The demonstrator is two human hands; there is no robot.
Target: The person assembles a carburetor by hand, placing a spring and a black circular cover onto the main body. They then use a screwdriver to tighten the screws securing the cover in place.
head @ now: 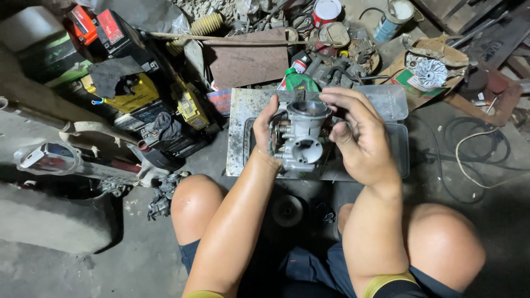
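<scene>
The left hand [265,129] is clasped around the side of a grey metal carburetor [301,138], thumb forward and fingers wrapped behind it, holding it upright above a scuffed metal sheet [243,118]. The right hand [359,138] comes over from the other side, fingers curled and fingertips [331,98] resting on the rim of the round opening at the top; whether they pinch anything small there I cannot tell.

From the head view, the carburetor sits between the bare knees, over the sheet and a clear plastic tray [397,138] lying across the floor. Clutter crowds close behind it: a green bottle [301,81] just past the top of the carburetor, a rusty brown plate [248,63], yellow and black batteries [132,96] to the left, a red-and-white can [326,11], and a finned metal part [428,70] in torn cardboard. A pale cord [469,160] loops on the floor to the right.
</scene>
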